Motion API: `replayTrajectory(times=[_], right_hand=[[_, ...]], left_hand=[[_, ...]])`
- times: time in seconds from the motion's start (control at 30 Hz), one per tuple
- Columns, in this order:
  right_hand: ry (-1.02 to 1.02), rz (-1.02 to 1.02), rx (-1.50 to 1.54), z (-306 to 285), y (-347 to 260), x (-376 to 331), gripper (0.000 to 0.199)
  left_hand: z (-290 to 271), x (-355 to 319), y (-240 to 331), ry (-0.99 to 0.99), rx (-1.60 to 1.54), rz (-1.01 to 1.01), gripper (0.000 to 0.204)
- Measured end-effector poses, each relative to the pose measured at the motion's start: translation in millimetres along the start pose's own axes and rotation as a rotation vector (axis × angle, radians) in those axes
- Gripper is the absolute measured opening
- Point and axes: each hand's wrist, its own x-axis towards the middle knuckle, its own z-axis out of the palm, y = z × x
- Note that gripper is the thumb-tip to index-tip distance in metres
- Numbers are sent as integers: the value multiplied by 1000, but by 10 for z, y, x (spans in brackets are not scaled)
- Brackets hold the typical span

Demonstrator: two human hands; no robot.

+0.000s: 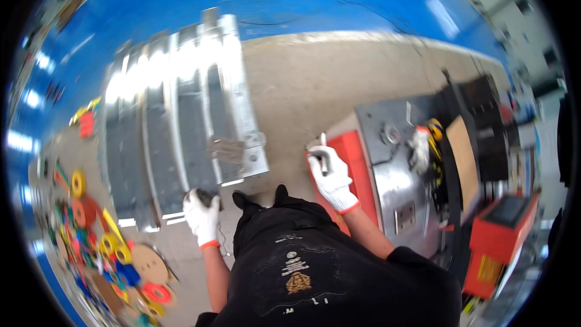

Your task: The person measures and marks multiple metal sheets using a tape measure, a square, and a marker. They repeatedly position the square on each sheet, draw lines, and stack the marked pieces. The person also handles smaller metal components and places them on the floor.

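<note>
At the near edge of long metal panels point(162, 151), my left hand point(201, 221), in a white glove with an orange cuff, closes round a dark rounded object point(207, 196). Its kind is not clear. My right hand point(333, 178), gloved the same way, is closed beside a red surface point(351, 152). A short pale, pen-like rod point(324, 142) sticks up from its fingers; blur hides what it is. On the right-hand panel lies a small metal bracket point(227, 150), not touched by either hand.
To the right stands a grey metal work surface point(399, 184) with a white glove point(419, 150) and a yellow-black thing on it. Beyond is a red box with a dark screen point(507, 211). Tape rolls point(108, 244), cardboard discs point(149, 263) and coloured clutter cover the floor at left.
</note>
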Motion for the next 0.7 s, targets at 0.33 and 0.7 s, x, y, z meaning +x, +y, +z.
replayTrajectory(times=[0.33, 0.7], right_hand=[[447, 420, -473, -1327, 849, -43, 45], [241, 375, -697, -1810, 1177, 544, 76]], left_hand=[[-46, 136, 252, -136, 160, -151, 82], [-106, -6, 213, 178, -181, -56, 64]])
